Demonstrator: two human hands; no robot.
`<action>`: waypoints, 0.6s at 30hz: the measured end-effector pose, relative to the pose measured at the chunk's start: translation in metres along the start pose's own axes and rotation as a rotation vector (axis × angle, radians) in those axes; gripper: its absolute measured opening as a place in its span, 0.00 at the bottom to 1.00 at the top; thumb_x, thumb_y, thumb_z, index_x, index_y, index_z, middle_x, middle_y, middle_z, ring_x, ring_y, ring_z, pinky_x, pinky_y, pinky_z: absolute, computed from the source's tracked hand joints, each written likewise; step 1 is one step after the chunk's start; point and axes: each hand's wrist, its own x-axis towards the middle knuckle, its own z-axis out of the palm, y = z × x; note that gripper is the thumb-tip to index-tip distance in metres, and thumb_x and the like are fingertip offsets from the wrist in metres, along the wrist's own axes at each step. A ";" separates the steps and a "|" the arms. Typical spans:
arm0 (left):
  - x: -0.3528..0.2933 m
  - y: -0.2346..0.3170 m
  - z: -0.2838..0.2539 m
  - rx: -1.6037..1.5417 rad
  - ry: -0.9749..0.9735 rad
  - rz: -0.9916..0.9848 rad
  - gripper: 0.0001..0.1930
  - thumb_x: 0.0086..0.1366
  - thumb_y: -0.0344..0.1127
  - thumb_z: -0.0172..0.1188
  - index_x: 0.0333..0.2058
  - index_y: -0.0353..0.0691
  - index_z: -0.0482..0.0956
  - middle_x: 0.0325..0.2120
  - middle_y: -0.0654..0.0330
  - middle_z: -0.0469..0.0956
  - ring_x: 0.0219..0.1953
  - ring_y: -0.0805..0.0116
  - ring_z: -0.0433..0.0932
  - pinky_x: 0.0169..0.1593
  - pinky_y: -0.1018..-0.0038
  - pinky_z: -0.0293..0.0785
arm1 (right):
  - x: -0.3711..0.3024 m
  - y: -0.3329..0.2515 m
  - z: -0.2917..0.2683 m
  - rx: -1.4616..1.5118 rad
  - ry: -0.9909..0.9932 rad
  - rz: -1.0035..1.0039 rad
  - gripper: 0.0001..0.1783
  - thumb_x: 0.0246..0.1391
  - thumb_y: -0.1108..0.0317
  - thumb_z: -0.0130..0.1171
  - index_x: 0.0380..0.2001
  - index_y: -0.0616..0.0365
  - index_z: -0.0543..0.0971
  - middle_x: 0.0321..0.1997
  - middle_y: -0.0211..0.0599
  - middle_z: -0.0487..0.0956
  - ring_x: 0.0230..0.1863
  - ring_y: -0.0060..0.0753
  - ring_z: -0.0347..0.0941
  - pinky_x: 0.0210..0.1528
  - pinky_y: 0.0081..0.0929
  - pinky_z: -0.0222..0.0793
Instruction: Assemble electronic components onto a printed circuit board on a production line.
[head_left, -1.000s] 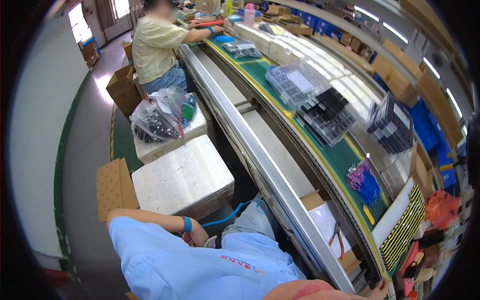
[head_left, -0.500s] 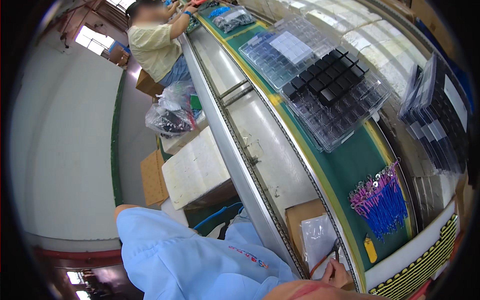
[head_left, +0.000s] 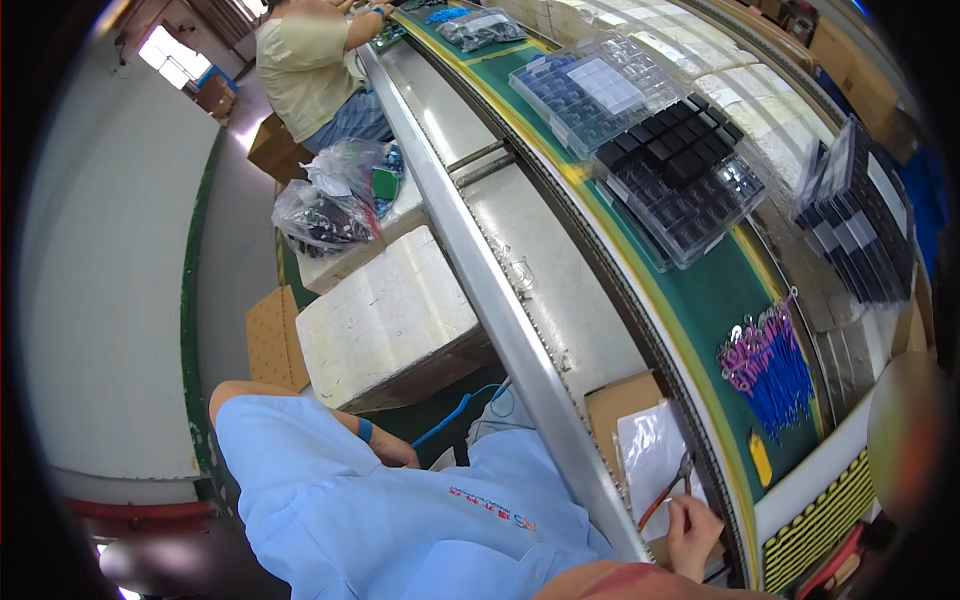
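Low on the right, my right hand is closed, with thumb and fingertips pinched together. Beside the fingertips lie pliers with red-orange handles, resting on a clear plastic bag with white contents. The bag sits in an open cardboard box. Whether anything is between those fingers I cannot make out. My left hand, below a blue wristband, is down by my lap near a blue coiled cord. Its fingers are partly hidden by my light blue shirt.
Blue and pink cords with metal rings lie on the green belt, near a yellow cutter. Farther along are clear compartment cases and black blocks. Left stands a white foam box. Another person works at the far end.
The whole view has shifted a little. My right hand has drawn slightly away from the pliers, which stay on the bag. My left hand has come into sight beside my lap.
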 end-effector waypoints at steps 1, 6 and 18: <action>0.005 0.002 -0.009 0.016 -0.040 -0.043 0.19 0.66 0.38 0.56 0.52 0.32 0.75 0.47 0.57 0.80 0.48 0.67 0.79 0.50 0.67 0.78 | 0.004 -0.005 0.000 -0.023 0.038 -0.042 0.04 0.52 0.74 0.63 0.32 0.62 0.81 0.29 0.43 0.82 0.28 0.45 0.80 0.32 0.32 0.74; 0.027 0.013 -0.035 0.097 -0.210 -0.253 0.19 0.66 0.39 0.55 0.50 0.31 0.76 0.45 0.53 0.81 0.43 0.64 0.81 0.47 0.65 0.79 | 0.017 -0.014 -0.002 -0.167 0.114 0.001 0.04 0.52 0.72 0.63 0.32 0.60 0.82 0.29 0.43 0.82 0.29 0.45 0.79 0.32 0.31 0.73; 0.055 0.179 -0.106 0.574 -0.254 -0.625 0.21 0.67 0.42 0.49 0.29 0.29 0.82 0.21 0.51 0.82 0.23 0.61 0.83 0.28 0.66 0.81 | 0.013 -0.013 0.004 -0.190 0.098 -0.096 0.05 0.51 0.71 0.64 0.32 0.58 0.82 0.31 0.42 0.83 0.31 0.44 0.80 0.34 0.31 0.74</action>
